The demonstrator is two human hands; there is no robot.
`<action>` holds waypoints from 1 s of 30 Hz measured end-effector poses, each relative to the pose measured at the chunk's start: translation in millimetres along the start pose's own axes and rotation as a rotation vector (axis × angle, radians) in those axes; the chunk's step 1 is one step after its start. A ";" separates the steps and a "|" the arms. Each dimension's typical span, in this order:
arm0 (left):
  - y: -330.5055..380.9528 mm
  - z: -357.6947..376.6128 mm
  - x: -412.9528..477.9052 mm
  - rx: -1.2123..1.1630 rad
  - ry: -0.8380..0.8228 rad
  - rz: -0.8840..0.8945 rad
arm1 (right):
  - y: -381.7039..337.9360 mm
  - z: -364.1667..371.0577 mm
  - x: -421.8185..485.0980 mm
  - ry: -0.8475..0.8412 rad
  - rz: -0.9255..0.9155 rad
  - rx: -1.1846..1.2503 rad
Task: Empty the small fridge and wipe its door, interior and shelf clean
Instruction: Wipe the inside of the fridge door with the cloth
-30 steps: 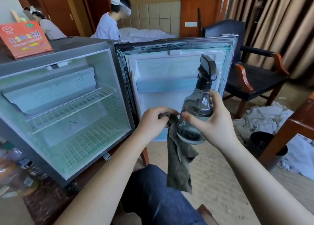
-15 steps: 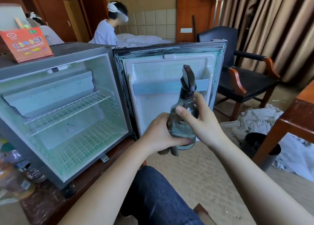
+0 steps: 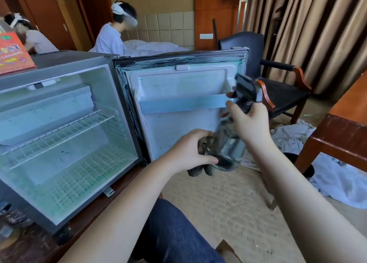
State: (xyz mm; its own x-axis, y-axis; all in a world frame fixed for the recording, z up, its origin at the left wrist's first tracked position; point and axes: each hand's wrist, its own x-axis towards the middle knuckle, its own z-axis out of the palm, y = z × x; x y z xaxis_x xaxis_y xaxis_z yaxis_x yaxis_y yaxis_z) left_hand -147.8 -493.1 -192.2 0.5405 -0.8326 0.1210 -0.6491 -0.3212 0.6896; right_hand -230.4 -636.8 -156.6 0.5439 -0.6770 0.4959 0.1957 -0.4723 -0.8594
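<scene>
Small fridge (image 3: 65,62) stands open on a dark wooden top (image 3: 39,245), door (image 3: 178,135) swung wide to its right. The cavity shows a white wire shelf (image 3: 59,135) and green-flecked walls. Before the door, a tilted clear spray bottle (image 3: 228,145), contents blurred. Right hand (image 3: 250,123) is curled round its neck, left hand (image 3: 186,153) closed at its base, bunching a dark cloth (image 3: 200,170) against it.

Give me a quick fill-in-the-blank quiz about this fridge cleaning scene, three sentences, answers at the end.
The fridge door stands ____.
The right hand grips the spray bottle while the left hand presses a dark ____ to its base.
The red box sits on top of the ____.
Missing words: open; cloth; fridge.
</scene>
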 end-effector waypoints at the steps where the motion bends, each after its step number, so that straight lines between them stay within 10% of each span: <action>1: -1.9 -2.4 1.9 0.015 0.010 0.003 | 3.0 -9.4 3.7 0.022 -0.026 -0.016; 30: -105.1 5.3 -18.3 0.236 0.318 -0.249 | 215.1 -29.3 -132.3 -0.353 0.388 -0.379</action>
State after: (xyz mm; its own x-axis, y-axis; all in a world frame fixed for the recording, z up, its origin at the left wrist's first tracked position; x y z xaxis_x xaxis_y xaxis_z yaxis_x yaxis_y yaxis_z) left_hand -92.4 -446.5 -270.7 0.8087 -0.5492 0.2106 -0.5628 -0.6185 0.5484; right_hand -284.2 -665.4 -403.4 0.7655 -0.6426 0.0322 -0.3352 -0.4411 -0.8325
